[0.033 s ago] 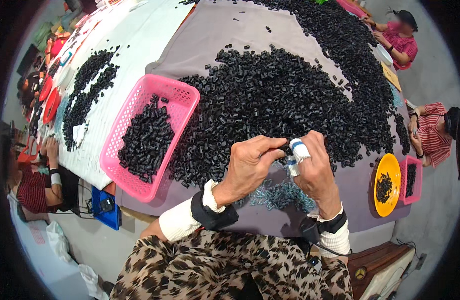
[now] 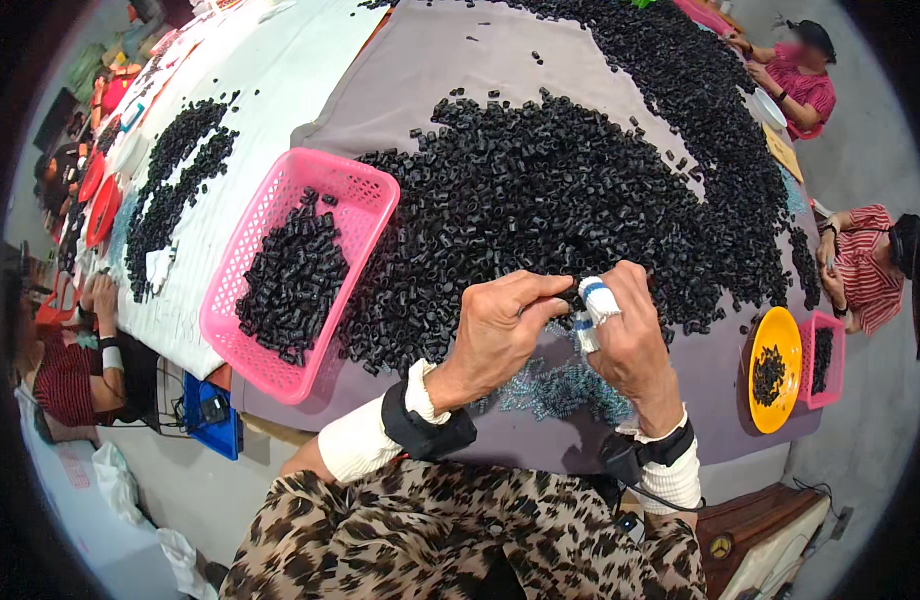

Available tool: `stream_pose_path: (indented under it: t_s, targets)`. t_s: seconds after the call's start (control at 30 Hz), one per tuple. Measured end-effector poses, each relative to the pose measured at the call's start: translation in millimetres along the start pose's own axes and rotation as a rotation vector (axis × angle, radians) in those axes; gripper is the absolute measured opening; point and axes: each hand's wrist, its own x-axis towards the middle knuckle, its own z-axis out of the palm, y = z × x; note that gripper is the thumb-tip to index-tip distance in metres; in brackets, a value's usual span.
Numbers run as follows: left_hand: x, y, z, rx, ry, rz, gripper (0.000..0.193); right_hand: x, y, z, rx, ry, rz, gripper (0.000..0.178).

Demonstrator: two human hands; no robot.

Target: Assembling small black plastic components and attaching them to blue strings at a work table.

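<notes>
My left hand is closed in a pinch, thumb and forefinger on a small black plastic part that shows only partly. Right beside it, my right hand is curled, with white, blue-striped wraps on its fingers. Its fingertips meet the left ones at the part, and what else they hold is hidden. Below the hands lies a heap of small blue-grey springs. Beyond them spreads a large pile of short black plastic cylinders. To the left, a pink basket contains more of these pieces.
A yellow plate and a small pink basket, both with black parts, stand at the right table edge. More black pieces lie on the white cloth at left. Co-workers sit along both sides. A blue tray is below the table's left edge.
</notes>
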Motion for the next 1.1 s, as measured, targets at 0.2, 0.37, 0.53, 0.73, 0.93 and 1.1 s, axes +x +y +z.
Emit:
stream_pose_path:
  t_s: [0.2,0.37,0.53,0.73,0.93,1.1]
  targets:
    - [0,-6,3,0.041,0.035,0.03,0.024,2,3,6,-0.013,-0.012,0.015,0.029]
    - [-1,-10,3,0.054,0.026,0.028,0.023,0,7,9,0.04,-0.019,-0.007,0.025]
    - [0,-10,6,0.045,0.024,-0.083,0.021,3,8,7,-0.02,-0.091,0.015,0.023]
    - [7,-6,5,-0.362,-0.025,-0.38,0.018,7,-1,-1,0.015,-0.092,0.128,0.02]
    - [7,-5,12,-0.533,-0.021,-0.576,0.017,2,6,19,-0.116,0.083,0.1,0.02]
    - [6,-2,-1,-0.704,-0.119,-0.683,0.028,9,4,10,-0.024,0.111,0.119,0.022]
